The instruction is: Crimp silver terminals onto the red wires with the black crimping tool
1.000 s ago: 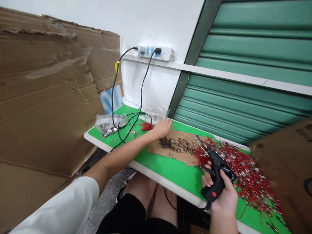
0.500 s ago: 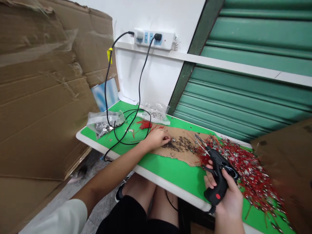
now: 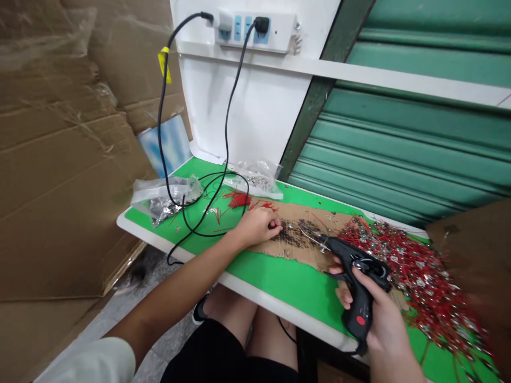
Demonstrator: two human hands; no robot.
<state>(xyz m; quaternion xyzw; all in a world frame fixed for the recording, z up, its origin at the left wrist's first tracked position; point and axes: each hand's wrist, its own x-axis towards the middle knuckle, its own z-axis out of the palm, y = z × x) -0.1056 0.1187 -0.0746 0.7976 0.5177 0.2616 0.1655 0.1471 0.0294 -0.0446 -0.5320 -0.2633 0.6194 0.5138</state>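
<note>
My right hand (image 3: 377, 298) is wrapped round the grip of a black soldering gun (image 3: 355, 266) with a red dot on its handle. Its thin metal tip points left, over a cardboard strip (image 3: 275, 249) covered in dark scorch marks. Close to the tip, my left hand (image 3: 259, 226) rests at the strip with fingers pinched together. A small silvery piece (image 3: 290, 226) shows just beyond those fingertips; what they hold is too small to make out. A big heap of red wires with silver metal pieces (image 3: 423, 271) lies right of the gun.
On the green table (image 3: 239, 276) are a bundle of red wires (image 3: 239, 200) and two plastic bags of metal parts (image 3: 170, 194) (image 3: 255, 181). Black cables (image 3: 227, 117) loop down from a power strip (image 3: 255, 32). Cardboard boxes (image 3: 59, 186) stand left; a green shutter (image 3: 399, 138) is behind.
The soldering gun's tip has swung left and down, closer to my left hand. My left hand stays pinched at the strip. The camera view has shifted slightly.
</note>
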